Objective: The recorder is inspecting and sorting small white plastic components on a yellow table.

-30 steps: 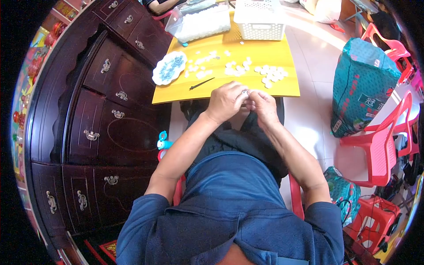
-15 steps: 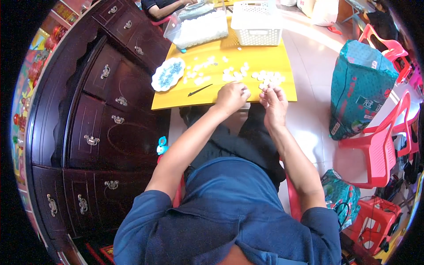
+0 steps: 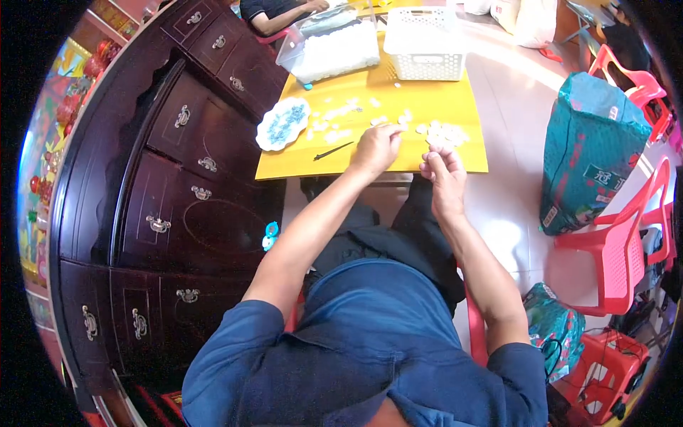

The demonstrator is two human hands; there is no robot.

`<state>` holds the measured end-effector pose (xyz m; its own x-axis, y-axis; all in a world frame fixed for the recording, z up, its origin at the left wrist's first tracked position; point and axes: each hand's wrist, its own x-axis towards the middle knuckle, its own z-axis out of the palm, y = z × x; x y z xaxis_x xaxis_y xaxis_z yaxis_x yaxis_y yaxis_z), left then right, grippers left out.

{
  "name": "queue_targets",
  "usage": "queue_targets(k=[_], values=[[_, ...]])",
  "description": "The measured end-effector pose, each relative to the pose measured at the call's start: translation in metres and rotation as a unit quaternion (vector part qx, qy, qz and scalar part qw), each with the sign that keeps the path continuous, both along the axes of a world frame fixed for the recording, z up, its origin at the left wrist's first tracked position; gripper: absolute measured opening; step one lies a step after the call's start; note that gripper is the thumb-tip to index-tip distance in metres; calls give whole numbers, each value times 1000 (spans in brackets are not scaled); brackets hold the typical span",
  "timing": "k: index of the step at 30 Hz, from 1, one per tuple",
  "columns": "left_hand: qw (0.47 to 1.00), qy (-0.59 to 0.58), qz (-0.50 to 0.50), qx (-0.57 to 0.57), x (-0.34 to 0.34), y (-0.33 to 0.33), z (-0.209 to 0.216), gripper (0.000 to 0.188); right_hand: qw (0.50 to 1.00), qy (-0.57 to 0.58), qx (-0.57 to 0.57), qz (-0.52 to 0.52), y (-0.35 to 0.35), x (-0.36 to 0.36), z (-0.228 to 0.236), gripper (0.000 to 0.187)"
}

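Observation:
My left hand [image 3: 379,148] reaches over the near half of the yellow tabletop [image 3: 284,165], palm down. Its fingertips are drawn together beside some small white pieces [image 3: 405,117]; whatever they hold is too small to make out. At the table's near edge my right hand [image 3: 447,176] is in a pinch, thumb against fingers, with a tiny item I cannot make out at the tips. Just beyond it lies a cluster of round white pieces [image 3: 447,133]. More flat white pieces [image 3: 337,134] are scattered left of my left hand, near a thin black tool [image 3: 333,151].
A scalloped white dish with blue bits [image 3: 283,124] sits at the table's left. Behind stand a clear bin of white pieces [image 3: 334,53] and a white perforated basket [image 3: 427,53]. Another person's arm [image 3: 281,20] shows beyond. Dark drawers [image 3: 188,213] flank the left; a teal bag [image 3: 590,156] and red chairs [image 3: 612,263] the right.
My left hand has moved forward from beside my right hand to the white pieces. My right hand stays pinched near the table edge, slightly lower in view. The whole view has shifted a little.

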<state>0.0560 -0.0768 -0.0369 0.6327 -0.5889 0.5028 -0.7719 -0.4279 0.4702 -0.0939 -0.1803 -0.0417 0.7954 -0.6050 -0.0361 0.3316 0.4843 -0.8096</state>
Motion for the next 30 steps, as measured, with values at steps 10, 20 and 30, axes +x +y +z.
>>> queue_targets(k=[10,20,30], values=[[999,-30,8,29,6,-1,3,14,997,12,-31,64,7,-3,-4,16],[990,-67,0,121,16,-12,10,14,995,24,-54,85,9,0,-6,14],[998,51,8,-25,31,14,21,13,993,53,-53,92,10,-1,-3,14]])
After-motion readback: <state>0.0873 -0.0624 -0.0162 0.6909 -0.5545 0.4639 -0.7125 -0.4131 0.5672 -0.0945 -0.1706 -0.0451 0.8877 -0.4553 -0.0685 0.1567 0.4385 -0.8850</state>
